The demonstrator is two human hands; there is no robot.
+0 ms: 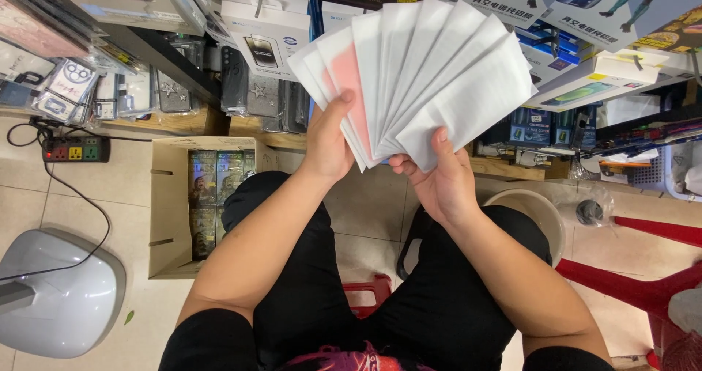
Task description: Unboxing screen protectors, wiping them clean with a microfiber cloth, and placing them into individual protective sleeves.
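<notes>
Above black-clad knees, white sleeves (424,78) fanned — one pinkish, both hands' fingers (439,138) pinching them

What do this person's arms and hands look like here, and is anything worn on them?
Both forearms are bare, with no gloves, watch, rings or bracelets showing. The left hand and right hand are uncovered. Short black sleeves end just above the elbows at the bottom edge of the view. Fingernails are short and unpainted where they show.
</notes>
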